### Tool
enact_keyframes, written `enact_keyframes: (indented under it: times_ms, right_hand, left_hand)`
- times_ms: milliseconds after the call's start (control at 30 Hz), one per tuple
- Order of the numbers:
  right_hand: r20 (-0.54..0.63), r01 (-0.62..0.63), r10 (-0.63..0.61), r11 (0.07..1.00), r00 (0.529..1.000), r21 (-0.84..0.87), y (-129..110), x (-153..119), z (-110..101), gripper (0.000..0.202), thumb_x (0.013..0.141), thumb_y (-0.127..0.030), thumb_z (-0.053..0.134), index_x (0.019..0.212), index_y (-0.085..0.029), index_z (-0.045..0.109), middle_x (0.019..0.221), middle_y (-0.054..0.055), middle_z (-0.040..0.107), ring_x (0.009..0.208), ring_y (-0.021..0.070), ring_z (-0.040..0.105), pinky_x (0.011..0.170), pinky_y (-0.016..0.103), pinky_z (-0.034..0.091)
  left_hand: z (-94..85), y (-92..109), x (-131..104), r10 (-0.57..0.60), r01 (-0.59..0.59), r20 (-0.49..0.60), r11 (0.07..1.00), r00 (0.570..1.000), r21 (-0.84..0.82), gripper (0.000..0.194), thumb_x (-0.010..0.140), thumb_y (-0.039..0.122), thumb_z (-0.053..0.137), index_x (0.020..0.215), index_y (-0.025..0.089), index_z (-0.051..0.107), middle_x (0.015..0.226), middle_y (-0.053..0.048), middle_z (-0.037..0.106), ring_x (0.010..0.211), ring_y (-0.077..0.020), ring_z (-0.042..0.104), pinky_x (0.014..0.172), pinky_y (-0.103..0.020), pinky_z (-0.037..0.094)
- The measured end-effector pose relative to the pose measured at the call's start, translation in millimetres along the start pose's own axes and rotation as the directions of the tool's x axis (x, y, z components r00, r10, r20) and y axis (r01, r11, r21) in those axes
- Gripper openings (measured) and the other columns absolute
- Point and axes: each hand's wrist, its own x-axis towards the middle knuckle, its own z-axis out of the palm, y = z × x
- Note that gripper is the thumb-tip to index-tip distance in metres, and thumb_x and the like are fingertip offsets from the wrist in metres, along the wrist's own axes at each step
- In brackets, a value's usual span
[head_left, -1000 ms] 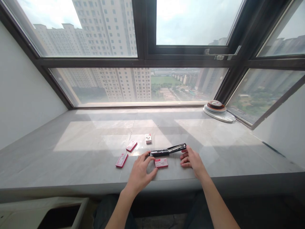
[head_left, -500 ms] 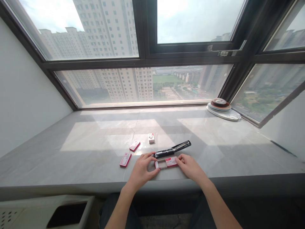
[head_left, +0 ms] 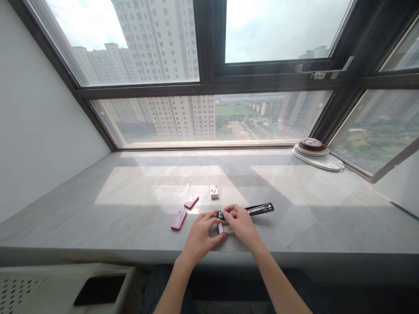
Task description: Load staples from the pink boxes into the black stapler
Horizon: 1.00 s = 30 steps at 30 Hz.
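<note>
A black stapler (head_left: 261, 209) lies opened out on the stone sill, its long arm pointing right and its silvery metal showing. In front of it is a red and white staple box (head_left: 220, 228) with a clear part, mostly covered by my hands. My left hand (head_left: 203, 230) is closed around the box's left end, thumb at the near side and fingertips by the stapler's left end. My right hand (head_left: 241, 224) reaches over the box, thumb and fingers pinched together at the stapler's left end; whatever sits between them is hidden.
Two red and white boxes, one nearer (head_left: 179, 220) and one farther (head_left: 191, 201), lie left of my hands. A small white box (head_left: 214, 192) stands beyond the stapler. Stacked plates (head_left: 310, 150) sit by the window corner. The sill's front edge (head_left: 157, 253) runs before me.
My right hand has left the right end of the staple box and moved left onto the stapler's left end. The left hand stays at the box. The view has shifted slightly.
</note>
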Motion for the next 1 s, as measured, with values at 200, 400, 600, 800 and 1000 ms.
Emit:
enact_keyframes:
  times_ms: [200, 400, 600, 800, 1000]
  right_hand:
    - [0.043, 0.182, -0.178, 0.971, 0.983, -0.153, -27.2, -10.5, -12.8, 0.023, 0.092, -0.041, 0.054, 0.095, -0.024, 0.070, 0.062, -0.003, 0.059, 0.060, 0.0151, 0.054, 0.060, 0.024, 0.037]
    - [0.313, 0.304, -0.184, 0.866, 0.932, -0.397, -34.7, -26.7, -32.5, 0.014, 0.086, -0.032, 0.061, 0.080, -0.026, 0.071, 0.068, -0.001, 0.067, 0.062, 0.0161, 0.056, 0.058, 0.025, 0.029]
    - [0.119, 0.127, -0.086, 0.908, 0.989, -0.399, -2.9, -42.5, -69.9, 0.025, 0.095, -0.044, 0.050, 0.094, -0.026, 0.068, 0.066, -0.001, 0.065, 0.062, 0.0188, 0.058, 0.059, 0.028, 0.034]
    - [0.037, 0.017, -0.001, 0.911, 0.999, -0.411, 23.0, -47.6, -80.3, 0.035, 0.098, -0.048, 0.043, 0.080, -0.025, 0.062, 0.066, 0.001, 0.065, 0.062, 0.0196, 0.059, 0.059, 0.029, 0.034]
    - [0.030, -0.059, 0.072, 0.950, 0.997, -0.306, 34.8, -43.6, -83.7, 0.041, 0.094, -0.058, 0.050, 0.089, -0.021, 0.066, 0.063, 0.001, 0.064, 0.059, 0.0186, 0.059, 0.057, 0.029, 0.040]
  left_hand:
    - [-0.8, -0.6, 0.7, -0.014, 0.014, 0.004, 1.000, 1.000, -0.008, 0.030, 0.080, 0.032, 0.078, 0.110, 0.034, 0.071, 0.145, 0.000, 0.057, 0.134, -0.0287, 0.049, 0.110, -0.048, 0.045]
    - [-1.9, -1.3, 1.2, -0.004, 0.004, 0.010, 1.000, 1.000, -0.022, 0.027, 0.083, 0.032, 0.075, 0.110, 0.035, 0.071, 0.145, 0.002, 0.057, 0.132, -0.0271, 0.051, 0.109, -0.045, 0.046]
    - [-9.9, -1.0, -9.0, -0.079, 0.074, -0.083, 0.995, 0.993, -0.069, 0.025, 0.089, 0.042, 0.069, 0.111, 0.030, 0.068, 0.132, -0.003, 0.063, 0.123, -0.0240, 0.057, 0.102, -0.038, 0.049]
    - [16.2, 15.7, -9.9, -0.198, 0.215, -0.171, 0.973, 0.965, 0.087, 0.033, 0.101, 0.044, 0.047, 0.079, 0.026, 0.065, 0.080, -0.002, 0.068, 0.081, -0.0230, 0.062, 0.081, -0.040, 0.046]
    - [45.4, 38.2, -1.5, -0.151, 0.187, -0.222, 0.970, 0.963, 0.155, 0.026, 0.103, 0.039, 0.045, 0.106, 0.026, 0.067, 0.086, -0.004, 0.070, 0.081, -0.0222, 0.063, 0.078, -0.037, 0.045]
